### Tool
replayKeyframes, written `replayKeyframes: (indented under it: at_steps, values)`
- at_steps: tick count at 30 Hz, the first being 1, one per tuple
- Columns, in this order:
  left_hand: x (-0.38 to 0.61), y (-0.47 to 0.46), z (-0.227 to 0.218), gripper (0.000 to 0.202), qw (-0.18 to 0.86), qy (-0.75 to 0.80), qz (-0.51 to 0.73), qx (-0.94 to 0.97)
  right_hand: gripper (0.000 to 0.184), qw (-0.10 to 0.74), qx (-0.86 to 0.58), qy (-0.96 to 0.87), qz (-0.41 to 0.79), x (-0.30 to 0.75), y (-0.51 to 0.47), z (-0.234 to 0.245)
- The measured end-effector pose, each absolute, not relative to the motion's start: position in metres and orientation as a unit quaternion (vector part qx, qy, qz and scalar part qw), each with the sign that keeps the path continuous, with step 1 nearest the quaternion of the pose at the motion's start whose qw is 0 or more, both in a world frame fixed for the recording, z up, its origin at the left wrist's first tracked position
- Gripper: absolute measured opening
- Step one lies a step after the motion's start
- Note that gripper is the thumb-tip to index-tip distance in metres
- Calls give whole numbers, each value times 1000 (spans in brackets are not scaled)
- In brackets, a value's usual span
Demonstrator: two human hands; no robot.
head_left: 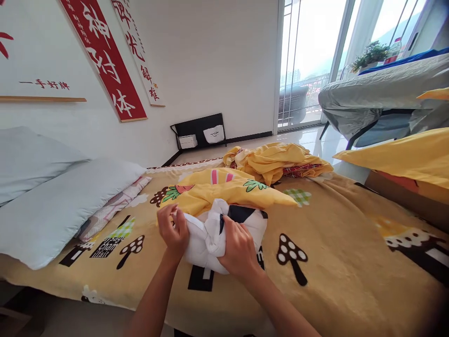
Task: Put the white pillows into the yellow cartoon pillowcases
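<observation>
A soft white cushion with black patches [198, 241] lies on the bed in front of me, its upper cloth bunched and twisted in the middle. My left hand [172, 230] pinches its white cloth at the left, fingers curled in. On the right side, my right hand [239, 245] is closed round the bunched cloth, thumb on top beside a dark strip. Just behind the cushion, a yellow pillowcase [206, 196] with printed plants and pink stripes lies spread out. The cloth inside both grips is partly hidden by the fingers.
A tan blanket with mushroom prints [333, 262] covers the bed. Crumpled yellow bedding [277, 159] lies at the far edge. White pillows [91, 201] rest at the left. More yellow cloth [410, 157] hangs over a box at the right.
</observation>
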State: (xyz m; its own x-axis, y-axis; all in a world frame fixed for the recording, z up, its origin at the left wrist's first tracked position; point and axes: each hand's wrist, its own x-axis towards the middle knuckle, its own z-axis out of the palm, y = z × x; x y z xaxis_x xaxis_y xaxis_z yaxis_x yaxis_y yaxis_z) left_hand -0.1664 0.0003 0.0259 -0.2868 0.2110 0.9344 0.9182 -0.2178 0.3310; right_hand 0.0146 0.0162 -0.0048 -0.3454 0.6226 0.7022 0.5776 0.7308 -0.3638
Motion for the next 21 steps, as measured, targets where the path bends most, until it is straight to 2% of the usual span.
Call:
replayKeyframes:
  at_steps: [3,5,9,11,16,18,21]
  values:
    - [-193,-29,-2,29,411,-507,-567,-501,59,451,-337,-826,30,20,17,-13]
    - [-203,-47,-24,35,420,-524,-556,-490,61,462,-331,-822,37,23,17,-19]
    - [-189,-59,-41,25,260,-606,-530,-533,79,461,-306,-831,54,30,13,-20]
    - [-174,-49,-32,24,174,-612,-523,-567,88,412,-280,-866,43,35,10,-15]
    - [-159,-6,6,16,0,-589,-436,-680,93,275,-279,-920,13,45,6,5]
    - [-162,6,16,17,-55,-583,-406,-701,90,242,-298,-923,20,43,9,14]
    - [-169,8,22,22,-66,-604,-415,-677,67,201,-322,-924,37,37,13,24]
